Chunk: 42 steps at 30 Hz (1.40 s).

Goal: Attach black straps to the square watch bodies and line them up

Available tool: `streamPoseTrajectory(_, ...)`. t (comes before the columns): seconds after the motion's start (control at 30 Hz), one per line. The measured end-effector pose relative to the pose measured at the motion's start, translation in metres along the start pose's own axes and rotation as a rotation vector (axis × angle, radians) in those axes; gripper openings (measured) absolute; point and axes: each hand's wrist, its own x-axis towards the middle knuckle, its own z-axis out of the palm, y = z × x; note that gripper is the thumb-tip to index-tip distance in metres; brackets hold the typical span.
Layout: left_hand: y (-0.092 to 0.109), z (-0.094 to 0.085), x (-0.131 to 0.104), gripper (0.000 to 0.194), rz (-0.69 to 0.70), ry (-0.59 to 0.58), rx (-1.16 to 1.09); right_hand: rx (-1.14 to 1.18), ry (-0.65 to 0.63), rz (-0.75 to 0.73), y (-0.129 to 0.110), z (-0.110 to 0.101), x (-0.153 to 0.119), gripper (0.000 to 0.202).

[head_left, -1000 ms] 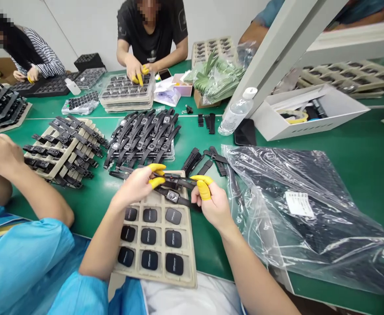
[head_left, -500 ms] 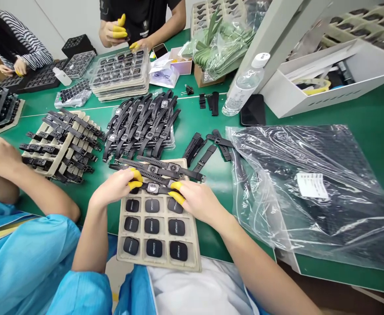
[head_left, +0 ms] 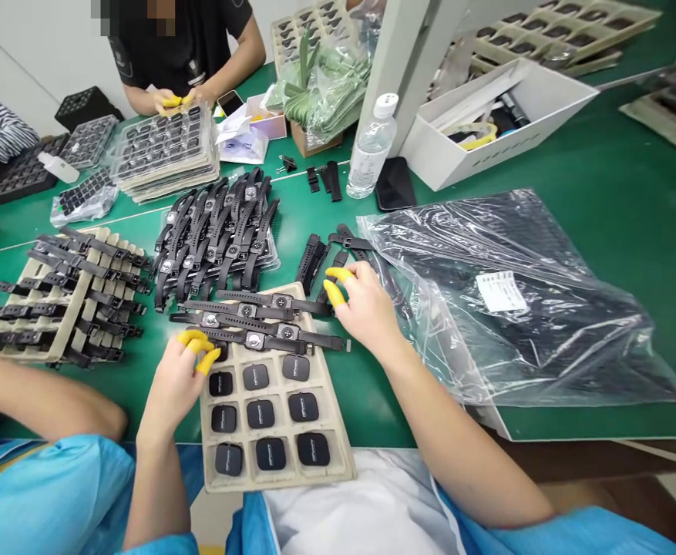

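Observation:
A beige tray (head_left: 338, 432) in front of me holds rows of square black watch bodies, with several strapped watches (head_left: 255, 340) lying across its far part. My left hand (head_left: 179, 370), in yellow finger covers, is at the tray's left edge beside a strap end; its thumb and fingers are slightly apart and nothing shows between them. My right hand (head_left: 366, 304) is over the table right of the tray, near the loose black straps (head_left: 313, 258). Its covered thumb and forefinger are apart, with nothing seen between them.
A pile of strapped watches (head_left: 216, 231) lies beyond the tray. A clear bag of black items (head_left: 522, 308) lies right, below a bottle (head_left: 372, 146), a phone (head_left: 394, 183) and a white box (head_left: 499, 131). A neighbour's forearm (head_left: 54, 389) rests left; another person sits opposite.
Both hands have let go of the watch, which now lies on the tray. My right hand has moved right and away, toward the loose straps. The view has turned right.

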Motion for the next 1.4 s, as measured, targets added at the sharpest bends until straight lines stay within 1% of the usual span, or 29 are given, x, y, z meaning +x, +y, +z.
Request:
streamPoseTrajectory(0.07,-0.003,0.0,-0.008,0.018,0.041,-0.044,0.065,-0.083,-0.027,0.06,0.015,0.008,0.005,0.033)
streamPoseTrajectory(0.13,-0.002,0.002,-0.012,0.026,0.072,-0.075,0.167,-0.144,-0.055,0.078,0.022,0.014,0.009,0.033)
streamPoseTrajectory(0.2,0.001,0.004,-0.012,0.031,0.064,-0.108,0.274,-0.175,-0.073,0.084,0.024,0.017,0.01,0.032)
streamPoseTrajectory(0.3,0.006,0.004,-0.007,0.031,0.038,-0.15,0.355,-0.184,-0.095,0.11,0.02,0.015,0.012,0.029)
streamPoseTrajectory(0.43,0.006,0.001,-0.003,0.03,0.057,-0.143,0.304,-0.191,-0.098,0.149,0.016,0.008,0.011,0.023)
streamPoseTrajectory(0.5,0.004,-0.001,-0.003,0.031,0.069,-0.131,0.259,-0.197,-0.1,0.161,0.016,0.006,0.011,0.023)
streamPoseTrajectory(0.6,0.002,-0.002,-0.004,0.03,0.091,-0.111,0.215,-0.215,-0.14,0.147,0.016,0.004,0.011,0.025)
streamPoseTrajectory(0.7,0.004,0.001,-0.004,0.026,0.104,-0.086,0.208,-0.199,-0.168,0.148,0.016,0.003,0.011,0.02)
streamPoseTrajectory(0.8,0.005,0.006,-0.004,0.022,0.092,-0.05,0.242,-0.187,-0.185,0.188,0.017,0.001,0.012,0.015)
streamPoseTrajectory(0.87,0.005,0.006,-0.004,0.023,0.079,-0.046,0.26,-0.194,-0.192,0.216,0.019,0.001,0.012,0.011)
streamPoseTrajectory(0.97,0.007,-0.004,-0.002,0.024,0.065,-0.071,0.21,-0.212,-0.181,0.27,0.02,0.004,0.012,0.026)
streamPoseTrajectory(1.0,0.01,-0.01,0.0,0.025,0.054,-0.066,0.177,-0.218,-0.181,0.279,0.021,0.005,0.012,0.027)
streamPoseTrajectory(1.07,0.023,-0.024,0.007,0.027,0.023,-0.034,0.1,-0.22,-0.186,0.264,0.021,0.007,0.011,0.022)
streamPoseTrajectory(1.13,0.044,-0.037,0.019,0.026,0.002,-0.005,0.012,-0.2,-0.175,0.226,0.021,0.008,0.011,0.017)
streamPoseTrajectory(1.2,0.069,-0.043,0.037,0.025,0.011,-0.014,-0.096,-0.148,-0.126,0.227,0.023,0.007,0.011,0.016)
streamPoseTrajectory(1.23,0.082,-0.042,0.047,0.025,0.014,-0.041,-0.174,-0.106,-0.097,0.256,0.024,0.006,0.012,0.016)
streamPoseTrajectory(1.3,0.102,-0.031,0.069,0.024,0.036,-0.094,-0.365,0.031,-0.042,0.332,0.025,0.003,0.013,0.017)
streamPoseTrajectory(1.37,0.113,-0.01,0.089,0.022,0.063,-0.127,-0.519,0.236,0.005,0.358,0.023,-0.003,0.014,0.015)
streamPoseTrajectory(1.4,0.115,0.003,0.097,0.021,0.069,-0.114,-0.569,0.357,0.024,0.335,0.019,-0.006,0.013,0.015)
